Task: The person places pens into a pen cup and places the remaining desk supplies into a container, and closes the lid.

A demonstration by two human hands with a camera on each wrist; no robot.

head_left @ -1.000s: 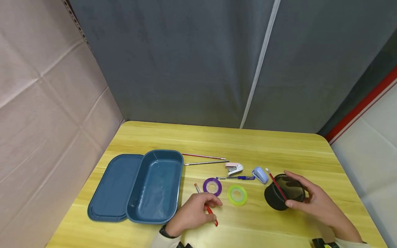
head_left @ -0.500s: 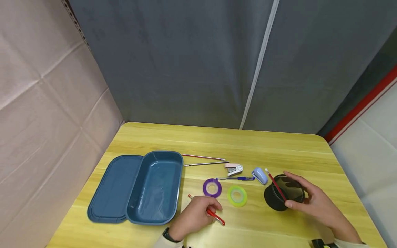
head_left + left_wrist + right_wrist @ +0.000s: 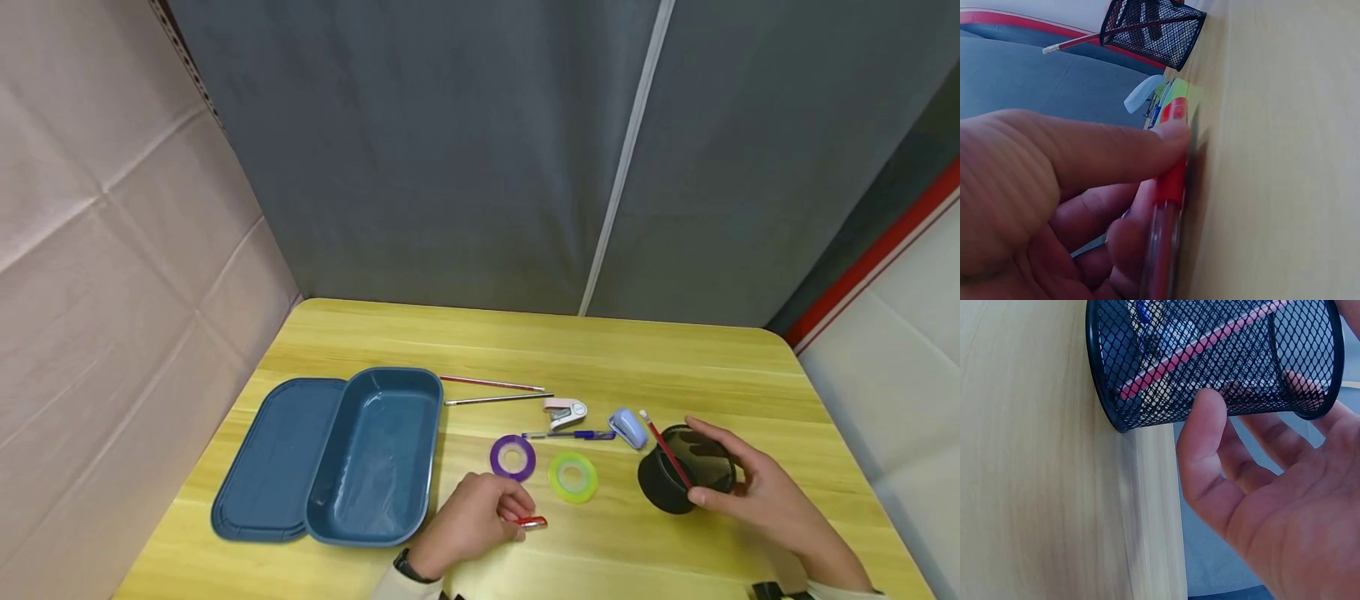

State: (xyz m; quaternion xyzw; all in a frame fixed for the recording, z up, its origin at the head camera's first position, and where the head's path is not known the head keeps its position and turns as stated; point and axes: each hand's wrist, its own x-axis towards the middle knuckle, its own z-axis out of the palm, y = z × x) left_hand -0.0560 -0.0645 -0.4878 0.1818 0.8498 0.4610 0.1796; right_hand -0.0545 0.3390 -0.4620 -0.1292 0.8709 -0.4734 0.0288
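My left hand pinches a red pen between thumb and fingers, low over the table to the right of the blue box. Its red cap end points right; the rest is hidden behind the hand in the head view. At the right, my right hand grips a black mesh pen cup, thumb on the near side and fingers round the far side. One red pencil with a white eraser end leans inside the cup. Beyond the left hand lie a purple tape roll and a yellow-green tape roll.
A blue box stands at the left, beside its flat lid. Farther back lie a red pencil, a dark silver pencil, a pink and white stapler, a blue pen and a light-blue stapler-like item.
My left hand has taken up the red pen and turned it from slanting toward me to pointing nearly straight right. My right hand and the mesh cup have stayed in place.
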